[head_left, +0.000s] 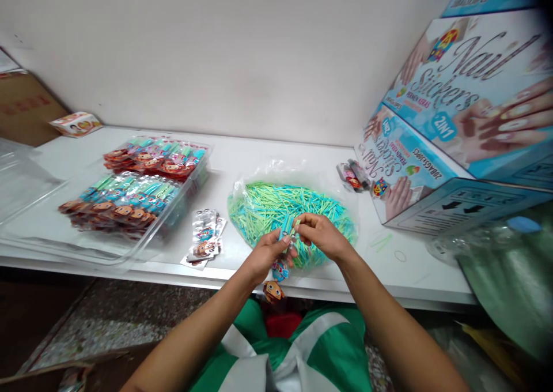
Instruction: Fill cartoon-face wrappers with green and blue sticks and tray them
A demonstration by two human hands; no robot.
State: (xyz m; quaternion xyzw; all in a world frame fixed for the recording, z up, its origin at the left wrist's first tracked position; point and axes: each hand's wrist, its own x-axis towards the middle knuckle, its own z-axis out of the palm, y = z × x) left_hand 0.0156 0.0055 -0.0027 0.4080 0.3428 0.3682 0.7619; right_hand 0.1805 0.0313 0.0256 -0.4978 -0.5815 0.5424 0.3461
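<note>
My left hand point(268, 253) is closed on a small cartoon sticker packet point(276, 279) that hangs down over the table's front edge. My right hand point(318, 233) pinches thin blue and green sticks point(288, 226) at the top of that packet, fingertips meeting the left hand's. Both hands hover above a clear bag heaped with green and blue sticks point(276, 207) on the white table point(259, 155). A short stack of loose sticker packets point(205, 239) lies just left of the heap.
A clear tray point(181, 207) at the left holds rows of filled packets point(125, 199). Large "Nail Stickers" boxes point(458, 121) stand at the right, with a few packets point(354, 176) beside them. A green plastic bag point(510, 282) sits at the far right.
</note>
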